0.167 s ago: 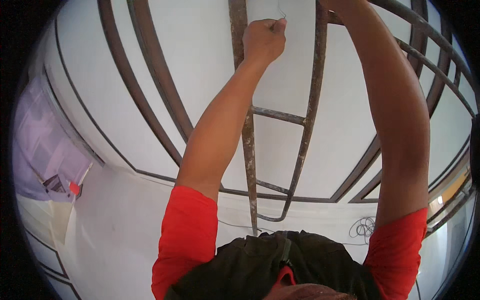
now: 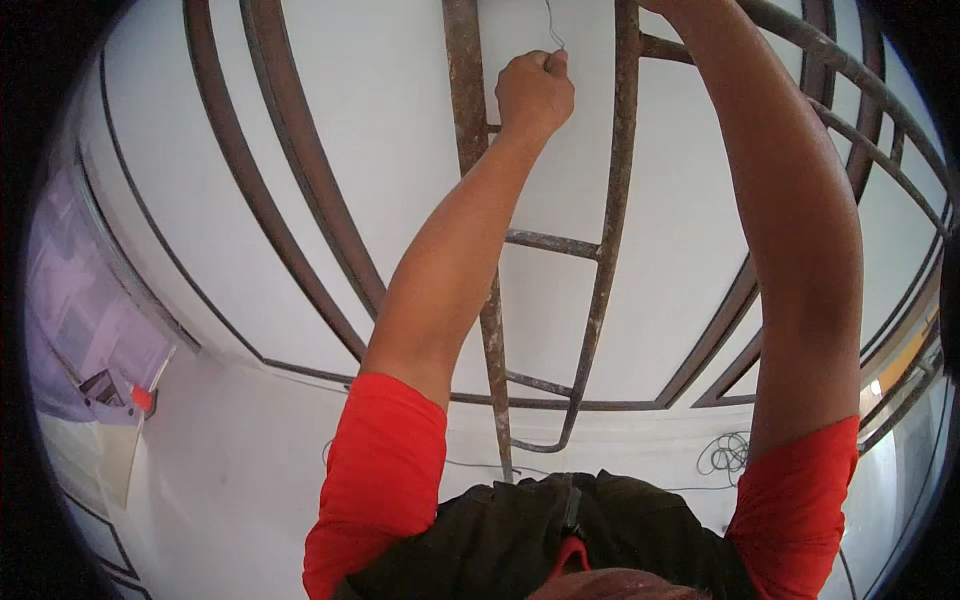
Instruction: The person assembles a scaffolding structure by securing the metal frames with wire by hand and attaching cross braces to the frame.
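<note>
Gripping wire (image 2: 553, 35), left hand (image 2: 533, 93) raised.

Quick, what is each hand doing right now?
Left hand: closed in a fist, pinching a thin wire.
Right hand: out of view past the top edge; cannot be told.

- The left hand (image 2: 534, 92) is raised in a fist, pinching a thin wire (image 2: 553, 30) that runs up out of the picture.
- It sits between the two rails of a rusty metal ladder (image 2: 608, 220).
- The right arm reaches higher; its hand is cut off by the top edge.
- Red sleeves (image 2: 385, 470) cover both upper arms.
- A coil of wire (image 2: 728, 455) lies on the white floor below.
</note>
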### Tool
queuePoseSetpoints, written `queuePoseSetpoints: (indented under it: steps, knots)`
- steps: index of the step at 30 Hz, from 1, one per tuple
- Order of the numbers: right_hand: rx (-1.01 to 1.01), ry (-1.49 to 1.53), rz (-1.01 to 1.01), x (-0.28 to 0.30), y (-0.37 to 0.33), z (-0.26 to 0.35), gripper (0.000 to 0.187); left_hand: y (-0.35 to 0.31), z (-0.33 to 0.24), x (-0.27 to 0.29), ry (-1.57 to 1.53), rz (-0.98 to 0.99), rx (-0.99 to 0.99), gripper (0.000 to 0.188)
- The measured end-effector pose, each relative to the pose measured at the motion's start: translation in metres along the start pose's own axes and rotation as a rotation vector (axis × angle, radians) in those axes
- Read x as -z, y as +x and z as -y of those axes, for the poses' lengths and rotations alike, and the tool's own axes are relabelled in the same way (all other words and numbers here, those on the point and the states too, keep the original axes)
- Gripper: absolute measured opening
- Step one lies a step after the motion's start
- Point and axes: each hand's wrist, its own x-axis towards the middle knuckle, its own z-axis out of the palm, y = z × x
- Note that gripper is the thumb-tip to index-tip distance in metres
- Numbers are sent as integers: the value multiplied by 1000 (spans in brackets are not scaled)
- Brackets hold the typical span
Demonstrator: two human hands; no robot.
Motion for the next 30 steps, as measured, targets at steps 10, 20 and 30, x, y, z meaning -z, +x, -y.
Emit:
queuePoseSetpoints:
  steps: [10,20,30]
  knots:
    - [272,-1555,-162,26,21,-19,27,-10,-20,6,1,-27,46,37]
    - [610,-1313,-186,106,-6,-31,29,-17,-32,-20,-36,-24,-32,28]
    - [577,-1538,-293,247,-1,-70,23,5,-37,-61,-794,395,214,33]
